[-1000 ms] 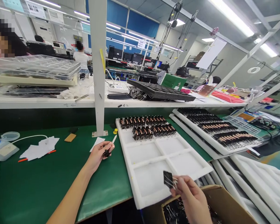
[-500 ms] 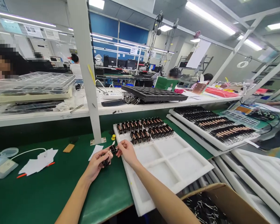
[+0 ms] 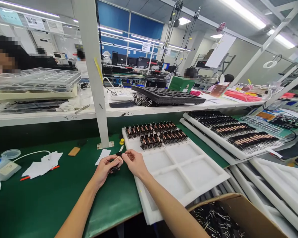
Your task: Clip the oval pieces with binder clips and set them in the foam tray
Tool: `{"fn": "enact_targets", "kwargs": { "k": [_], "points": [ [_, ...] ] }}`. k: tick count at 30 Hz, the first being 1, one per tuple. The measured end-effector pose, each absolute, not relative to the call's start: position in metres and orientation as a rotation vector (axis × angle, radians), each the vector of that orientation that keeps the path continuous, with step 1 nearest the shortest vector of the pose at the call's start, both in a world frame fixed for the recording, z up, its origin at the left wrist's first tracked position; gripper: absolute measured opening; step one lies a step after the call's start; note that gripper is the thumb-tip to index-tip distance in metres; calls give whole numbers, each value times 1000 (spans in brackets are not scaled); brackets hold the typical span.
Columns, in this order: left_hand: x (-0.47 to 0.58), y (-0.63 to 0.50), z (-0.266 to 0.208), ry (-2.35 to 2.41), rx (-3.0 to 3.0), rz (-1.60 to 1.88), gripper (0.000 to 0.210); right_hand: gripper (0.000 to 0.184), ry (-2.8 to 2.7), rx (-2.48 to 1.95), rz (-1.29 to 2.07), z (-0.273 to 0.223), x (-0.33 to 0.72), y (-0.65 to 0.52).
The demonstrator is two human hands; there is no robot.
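My left hand (image 3: pixel 104 169) is wrapped round a small copper coil (image 3: pixel 119 160) with black parts, held above the green mat by the foam tray's left edge. Against the top of the coil, a black piece (image 3: pixel 119 154) that looks like a binder clip shows between the hands. My right hand (image 3: pixel 136 162) pinches at this black piece, its fingertips close to those of the left; the fingers partly hide it. On the white foam tray (image 3: pixel 181 170), rows of clipped copper coils (image 3: pixel 151 140) stand in the far compartments.
A cardboard box (image 3: pixel 234 198) of loose binder clips (image 3: pixel 215 219) is at the lower right. More filled foam trays (image 3: pixel 215 150) lie beyond. White paper scraps (image 3: pixel 43 165) and a plastic bottle (image 3: pixel 7 172) lie at left. A white post (image 3: pixel 93 76) rises from the mat.
My right hand has drawn in against the left, and the clip-like piece now sits closer to the coil. The view has shifted slightly.
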State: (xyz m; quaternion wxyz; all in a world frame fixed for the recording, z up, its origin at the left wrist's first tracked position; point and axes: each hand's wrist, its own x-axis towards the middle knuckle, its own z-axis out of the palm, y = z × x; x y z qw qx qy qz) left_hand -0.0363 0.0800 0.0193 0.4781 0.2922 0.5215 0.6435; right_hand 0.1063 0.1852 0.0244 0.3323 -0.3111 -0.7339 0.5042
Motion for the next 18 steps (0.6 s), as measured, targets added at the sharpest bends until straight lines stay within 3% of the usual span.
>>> {"fn": "enact_targets", "kwargs": {
  "k": [6, 10, 18],
  "points": [
    [-36, 81, 15, 1312, 711, 1559, 41, 32, -2093, -885, 1204, 30, 115, 187],
    [-39, 81, 18, 1338, 786, 1547, 43, 33, -1979, -873, 1377, 30, 119, 194],
    [-55, 77, 20, 1534, 891, 1532, 50, 53, -1663, -855, 1841, 22, 127, 205]
  ]
}}
